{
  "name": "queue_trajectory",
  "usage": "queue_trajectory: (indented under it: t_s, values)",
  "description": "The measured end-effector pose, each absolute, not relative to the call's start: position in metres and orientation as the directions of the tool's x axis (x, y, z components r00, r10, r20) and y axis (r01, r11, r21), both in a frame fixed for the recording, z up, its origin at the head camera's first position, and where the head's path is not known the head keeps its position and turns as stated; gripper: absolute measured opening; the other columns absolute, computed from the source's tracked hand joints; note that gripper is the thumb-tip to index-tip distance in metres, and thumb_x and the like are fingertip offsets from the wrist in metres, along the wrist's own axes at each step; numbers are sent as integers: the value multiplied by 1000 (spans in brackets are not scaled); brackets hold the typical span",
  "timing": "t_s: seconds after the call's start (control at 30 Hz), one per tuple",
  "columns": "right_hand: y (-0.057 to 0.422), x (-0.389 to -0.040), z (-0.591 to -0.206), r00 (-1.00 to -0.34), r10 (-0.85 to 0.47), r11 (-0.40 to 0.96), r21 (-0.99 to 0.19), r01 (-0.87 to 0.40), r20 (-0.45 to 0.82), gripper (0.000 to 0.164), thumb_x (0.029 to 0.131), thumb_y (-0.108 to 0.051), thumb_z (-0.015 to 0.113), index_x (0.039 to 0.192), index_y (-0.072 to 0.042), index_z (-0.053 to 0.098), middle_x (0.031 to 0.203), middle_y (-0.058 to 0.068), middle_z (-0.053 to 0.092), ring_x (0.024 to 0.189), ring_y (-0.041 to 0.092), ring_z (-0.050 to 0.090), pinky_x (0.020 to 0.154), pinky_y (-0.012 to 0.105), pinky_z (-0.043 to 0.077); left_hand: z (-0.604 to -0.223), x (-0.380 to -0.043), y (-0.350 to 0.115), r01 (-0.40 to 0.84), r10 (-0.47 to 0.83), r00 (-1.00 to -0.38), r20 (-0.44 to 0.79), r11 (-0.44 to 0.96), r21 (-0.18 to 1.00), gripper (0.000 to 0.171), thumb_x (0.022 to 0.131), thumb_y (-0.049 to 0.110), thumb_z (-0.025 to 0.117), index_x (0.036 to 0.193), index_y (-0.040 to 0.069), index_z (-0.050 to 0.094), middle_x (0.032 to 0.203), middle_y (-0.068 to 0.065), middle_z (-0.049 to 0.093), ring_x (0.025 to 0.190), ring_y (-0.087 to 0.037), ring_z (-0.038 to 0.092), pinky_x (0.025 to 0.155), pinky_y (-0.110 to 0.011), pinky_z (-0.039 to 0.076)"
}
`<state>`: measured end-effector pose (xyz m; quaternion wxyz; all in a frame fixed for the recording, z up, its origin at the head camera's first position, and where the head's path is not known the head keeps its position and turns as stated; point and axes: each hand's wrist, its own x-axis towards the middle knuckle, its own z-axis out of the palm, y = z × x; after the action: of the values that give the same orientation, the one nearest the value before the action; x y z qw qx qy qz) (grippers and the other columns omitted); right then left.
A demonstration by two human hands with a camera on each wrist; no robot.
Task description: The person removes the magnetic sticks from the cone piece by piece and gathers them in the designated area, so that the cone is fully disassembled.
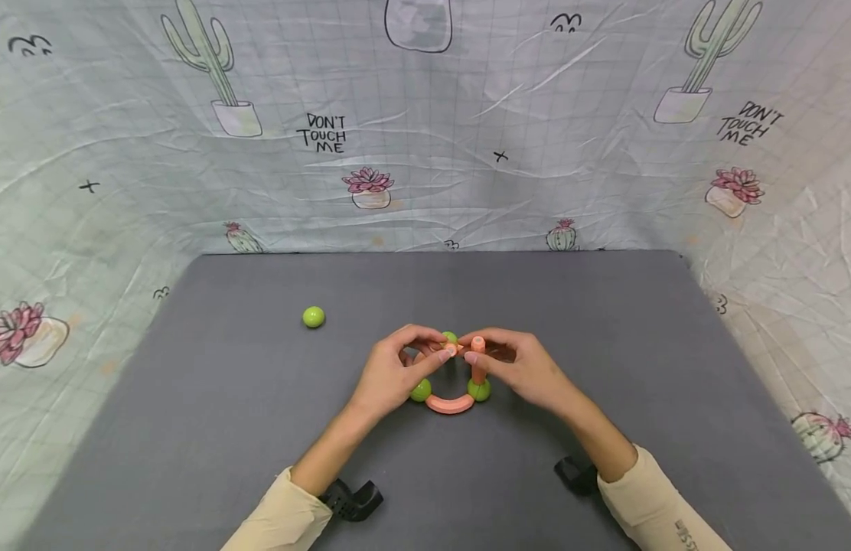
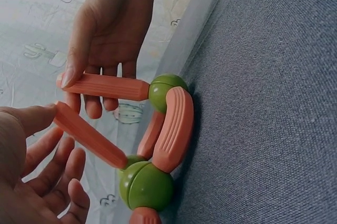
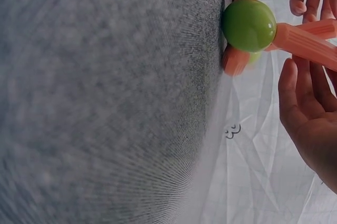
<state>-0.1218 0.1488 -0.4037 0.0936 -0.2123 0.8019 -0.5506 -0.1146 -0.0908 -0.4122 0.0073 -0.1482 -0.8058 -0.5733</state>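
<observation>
A toy frame of green balls and orange sticks stands between both hands. A curved orange piece [image 1: 449, 404] joins the front left ball [image 1: 420, 390] and the front right ball [image 1: 479, 390]. A third green ball [image 1: 450, 337] sits at the back, partly hidden by fingers. My left hand [image 1: 396, 371] pinches the top of a slanting orange stick [image 2: 89, 133], whose lower end meets the ball behind the near one. My right hand [image 1: 529, 366] holds the upper end of an upright orange stick [image 1: 478, 367] between thumb and fingers; its base meets the front right ball.
One loose green ball [image 1: 314, 317] lies on the grey table [image 1: 246, 398], back left of the frame. A cactus-print sheet [image 1: 439, 99] hangs behind and at the sides. Black wrist mounts [image 1: 357, 501] show under the forearms.
</observation>
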Motion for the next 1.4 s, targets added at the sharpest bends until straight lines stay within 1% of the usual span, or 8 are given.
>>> queue_trajectory:
  t_s: [0.07,0.3,0.6,0.77,1.03,1.13,1.33,1.4]
  values:
    - [150,-122,-405,-892,-444,311,-918,-244,87,29,101,-25,71,128,-16,73,120,6,75,103,29,74,86,30,58,-413,-114,-91,239,231,-957,173,296,925,19,94,33,80,111,25,77,104,2,72,87,-11,65,69,-23,51]
    - [151,-122,-405,-890,-446,305,-919,-248,92,27,102,-25,69,127,-15,72,119,6,75,104,25,74,89,30,57,-415,-110,-93,221,234,-960,153,301,928,18,93,29,81,109,23,77,105,1,74,87,-10,65,71,-22,52]
    - [158,-123,-401,-894,-434,239,-942,-235,113,16,101,-17,70,114,-9,65,117,14,71,106,20,75,92,27,58,-418,-110,-93,233,266,-953,147,328,916,21,93,31,81,112,24,76,104,3,74,84,-16,66,72,-25,53]
    - [160,-123,-403,-889,-443,246,-937,-248,119,15,101,-16,70,113,-8,64,117,17,72,106,24,75,91,28,59,-422,-107,-95,238,287,-948,139,344,908,23,92,28,82,113,21,75,107,2,74,83,-14,64,76,-28,54]
    - [162,-125,-404,-901,-417,296,-919,-261,122,13,100,-18,71,111,-14,67,114,7,72,98,27,74,85,30,58,-425,-105,-99,265,305,-940,153,368,891,30,88,27,86,115,18,74,103,0,74,93,-19,69,82,-35,56]
    - [163,-125,-404,-898,-419,302,-913,-274,131,12,100,-18,72,110,-14,67,112,6,71,97,24,72,85,32,58,-426,-104,-99,273,314,-936,157,370,888,33,87,26,87,116,16,74,103,-2,75,95,-23,70,85,-38,56]
    - [165,-124,-405,-906,-399,322,-904,-282,141,16,99,-18,73,111,-9,67,110,3,68,101,15,69,88,35,58,-427,-104,-101,308,342,-922,179,372,876,35,86,22,88,117,14,74,105,-5,76,95,-23,70,86,-38,56]
    - [166,-124,-405,-907,-395,326,-901,-286,144,15,99,-18,73,111,-11,68,111,3,68,101,13,68,89,34,57,-429,-104,-101,334,355,-914,197,379,863,35,85,21,88,117,13,75,106,-4,76,94,-23,70,85,-37,57]
